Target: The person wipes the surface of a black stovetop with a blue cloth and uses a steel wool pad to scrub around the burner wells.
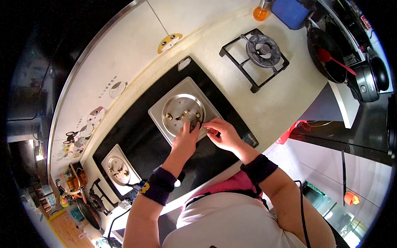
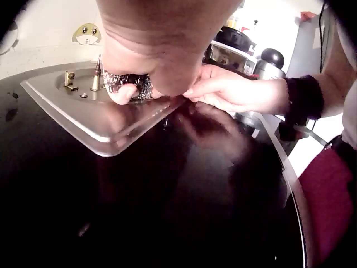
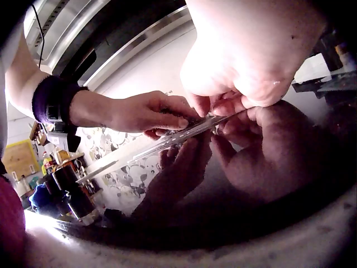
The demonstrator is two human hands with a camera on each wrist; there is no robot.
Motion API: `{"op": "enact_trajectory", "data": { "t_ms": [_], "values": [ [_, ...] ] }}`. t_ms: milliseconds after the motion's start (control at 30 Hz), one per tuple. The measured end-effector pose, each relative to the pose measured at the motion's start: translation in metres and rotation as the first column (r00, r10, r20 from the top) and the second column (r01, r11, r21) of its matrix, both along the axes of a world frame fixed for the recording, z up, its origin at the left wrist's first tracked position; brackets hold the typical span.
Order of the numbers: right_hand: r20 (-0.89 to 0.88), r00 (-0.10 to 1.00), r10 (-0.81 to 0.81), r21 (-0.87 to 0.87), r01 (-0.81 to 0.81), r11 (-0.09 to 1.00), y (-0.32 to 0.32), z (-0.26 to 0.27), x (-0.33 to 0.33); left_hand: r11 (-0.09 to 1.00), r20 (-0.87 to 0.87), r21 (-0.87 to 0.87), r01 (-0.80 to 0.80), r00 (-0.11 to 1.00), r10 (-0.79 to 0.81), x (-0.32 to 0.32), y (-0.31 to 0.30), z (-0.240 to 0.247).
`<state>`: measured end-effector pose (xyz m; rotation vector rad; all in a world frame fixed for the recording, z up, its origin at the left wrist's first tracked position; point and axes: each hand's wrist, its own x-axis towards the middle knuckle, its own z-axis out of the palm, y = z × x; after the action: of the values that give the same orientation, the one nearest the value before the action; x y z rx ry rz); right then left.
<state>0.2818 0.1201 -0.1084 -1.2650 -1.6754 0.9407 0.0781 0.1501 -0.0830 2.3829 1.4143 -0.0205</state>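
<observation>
My left hand [image 1: 185, 142] grips a dark, glittering steel wool scourer [image 2: 134, 84] over the near side of the steel burner plate [image 1: 159, 110]. In the left wrist view, that hand's fingers curl round the scourer close above the plate. My right hand [image 1: 226, 135] is beside it at the plate's near right edge, thumb and fingers bent together. I cannot tell whether the right fingertips pinch anything. Several small brass burner fittings [image 1: 169, 117] stand in the plate's round recess, partly hidden by the left hand.
The black glass hob [image 1: 144, 128] surrounds the plate, with a smaller burner plate [image 1: 109, 165] at left. On the counter, a pot stand with a burner ring [image 1: 264, 51] stands at the upper right. Beyond are a black pan [image 1: 320, 70] and an orange-filled bottle [image 1: 260, 13].
</observation>
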Motion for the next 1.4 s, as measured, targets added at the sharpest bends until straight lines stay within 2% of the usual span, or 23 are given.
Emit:
{"op": "enact_trajectory", "data": {
  "t_ms": [67, 133, 167, 200, 300, 333, 433, 467, 567, 667, 767, 800, 900, 1033, 1233, 1267, 1400],
  "values": [
    [0.016, 1.0, 0.004, 0.008, -0.004, 1.0, -0.001, -0.002, 0.0, 0.994, 0.026, 0.044, -0.095, 0.995, 0.094, -0.002, -0.001, -0.001],
    [0.014, 1.0, 0.0, 0.01, -0.001, 1.0, 0.0, 0.0, 0.0, 0.988, 0.045, 0.111, -0.106, 0.994, 0.102, 0.0, 0.007, -0.025],
    [0.013, 1.0, -0.001, 0.009, 0.001, 1.0, 0.0, 0.001, 0.0, 0.978, 0.117, 0.049, -0.201, 0.974, 0.194, 0.006, 0.005, -0.033],
    [0.025, 1.0, -0.003, 0.002, 0.003, 1.0, -0.001, 0.003, 0.001, 0.957, 0.187, -0.013, -0.291, 0.939, 0.288, 0.019, 0.006, -0.021],
    [0.027, 1.0, -0.011, -0.006, 0.011, 1.0, -0.002, 0.004, -0.001, 0.962, 0.208, -0.013, -0.272, 0.941, 0.269, 0.022, 0.005, -0.015],
    [0.011, 1.0, -0.015, 0.004, 0.015, 1.0, -0.001, 0.003, -0.001, 0.97, 0.141, -0.062, -0.235, 0.96, 0.242, 0.02, 0.005, -0.001],
    [0.008, 1.0, -0.016, 0.038, 0.016, 0.999, 0.001, -0.002, -0.001, 0.998, 0.04, -0.018, -0.06, 0.997, 0.061, 0.004, 0.0, 0.004],
    [0.016, 1.0, -0.011, 0.048, 0.011, 0.999, 0.0, -0.003, -0.001, 0.998, -0.06, -0.021, -0.064, 0.996, 0.063, 0.006, -0.001, 0.005],
    [0.006, 1.0, -0.002, -0.01, 0.002, 1.0, 0.0, -0.001, 0.0, 0.988, -0.132, -0.003, -0.151, 0.98, 0.15, 0.021, 0.005, -0.001],
    [0.023, 1.0, -0.01, 0.0, 0.01, 1.0, -0.001, 0.003, -0.001, 0.977, -0.06, 0.026, -0.212, 0.975, 0.214, 0.028, 0.011, -0.005],
    [0.058, 0.998, -0.002, 0.009, 0.002, 1.0, 0.0, 0.001, 0.0, 0.967, -0.037, -0.089, -0.239, 0.971, 0.236, 0.029, 0.0, 0.007],
    [0.048, 0.999, -0.004, 0.01, 0.004, 1.0, 0.001, 0.001, -0.001, 0.984, -0.047, 0.005, -0.176, 0.983, 0.176, 0.027, -0.003, 0.005],
    [0.038, 0.999, -0.007, -0.001, 0.007, 1.0, -0.002, 0.0, -0.001, 0.984, -0.162, 0.016, -0.175, 0.971, 0.175, 0.031, 0.007, -0.001],
    [0.065, 0.998, -0.009, 0.01, 0.008, 1.0, -0.004, 0.0, 0.0, 0.961, -0.098, -0.097, -0.257, 0.964, 0.248, 0.033, 0.006, 0.005],
    [0.042, 0.999, 0.001, -0.003, -0.001, 1.0, -0.002, 0.002, -0.001, 0.985, -0.15, -0.022, -0.174, 0.974, 0.168, 0.03, 0.015, 0.003],
    [0.041, 0.999, 0.002, -0.008, -0.001, 1.0, -0.001, 0.004, 0.0, 0.981, -0.133, -0.004, -0.195, 0.972, 0.193, 0.031, 0.013, 0.002],
    [0.059, 0.998, -0.001, 0.004, 0.001, 1.0, -0.001, 0.002, -0.001, 0.964, -0.144, -0.124, -0.236, 0.965, 0.218, 0.036, -0.001, 0.004]
  ]
}}
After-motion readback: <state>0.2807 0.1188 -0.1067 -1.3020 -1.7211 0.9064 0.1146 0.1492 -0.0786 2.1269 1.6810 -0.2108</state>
